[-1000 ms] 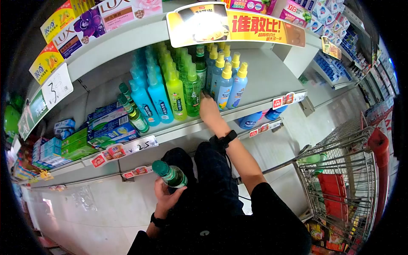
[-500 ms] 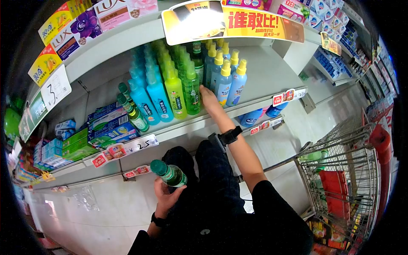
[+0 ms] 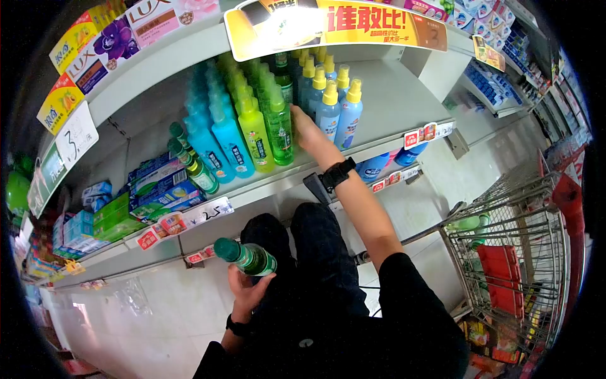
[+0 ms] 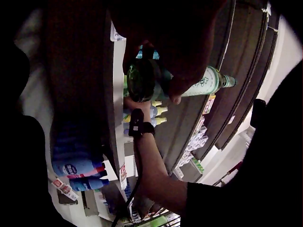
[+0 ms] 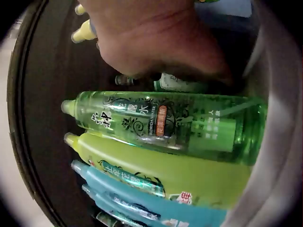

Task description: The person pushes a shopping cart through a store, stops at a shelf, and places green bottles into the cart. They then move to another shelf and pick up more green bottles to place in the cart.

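My left hand [image 3: 246, 287] grips a green glass bottle [image 3: 255, 259] above my lap, thumb along its side. Its green cap is up, tilted toward the shelf; the left wrist view shows its pale label [image 4: 206, 84]. On the shelf my right hand [image 3: 309, 132] reaches between a clear green spray bottle [image 3: 279, 129] and blue spray bottles with yellow caps [image 3: 349, 117]. In the right wrist view its palm side hangs over a green bottle with a white label [image 5: 177, 83] behind the row. The fingertips are hidden, so I cannot tell whether they hold it.
Yellow-green [image 3: 254, 136] and blue spray bottles [image 3: 232, 139] stand left of the green one. Small green-capped bottles [image 3: 201, 174] and toothpaste-like boxes [image 3: 161, 183] lie farther left. A yellow sign [image 3: 379, 28] hangs overhead. A wire cart [image 3: 505, 271] stands at right.
My right hand has gone deeper between the green and blue bottles. The head view has shifted slightly. My left hand keeps holding its bottle, now a little more to the left.
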The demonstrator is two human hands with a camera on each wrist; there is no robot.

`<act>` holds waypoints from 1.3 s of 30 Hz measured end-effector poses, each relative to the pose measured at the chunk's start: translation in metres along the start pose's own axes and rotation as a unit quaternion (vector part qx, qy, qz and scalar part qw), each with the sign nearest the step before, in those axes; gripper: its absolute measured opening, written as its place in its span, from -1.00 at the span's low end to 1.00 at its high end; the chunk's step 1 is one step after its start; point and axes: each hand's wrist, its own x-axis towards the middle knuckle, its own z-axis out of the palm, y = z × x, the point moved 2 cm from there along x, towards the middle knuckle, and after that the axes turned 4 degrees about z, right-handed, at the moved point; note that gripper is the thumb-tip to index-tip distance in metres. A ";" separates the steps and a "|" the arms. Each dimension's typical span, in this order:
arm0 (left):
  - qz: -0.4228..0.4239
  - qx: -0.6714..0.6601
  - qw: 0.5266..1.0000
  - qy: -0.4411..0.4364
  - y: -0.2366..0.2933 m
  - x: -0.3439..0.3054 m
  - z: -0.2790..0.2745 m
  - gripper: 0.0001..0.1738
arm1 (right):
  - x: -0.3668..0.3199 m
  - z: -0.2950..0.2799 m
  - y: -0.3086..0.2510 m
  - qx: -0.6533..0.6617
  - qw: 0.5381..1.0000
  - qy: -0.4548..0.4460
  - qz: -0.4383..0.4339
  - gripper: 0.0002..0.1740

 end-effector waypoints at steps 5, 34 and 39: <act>0.011 0.033 0.999 0.004 -0.003 -0.003 -0.002 -0.21 | 0.015 0.002 -0.001 -0.034 0.999 -0.035 -0.021 -0.40; -0.084 0.035 0.996 -0.002 0.004 -0.041 -0.027 -0.16 | 0.050 0.020 -0.020 -0.187 0.981 0.007 -0.049 -0.33; -0.093 0.020 0.995 0.035 -0.002 -0.055 -0.031 -0.17 | 0.045 0.026 -0.022 -0.173 0.984 -0.005 -0.042 -0.32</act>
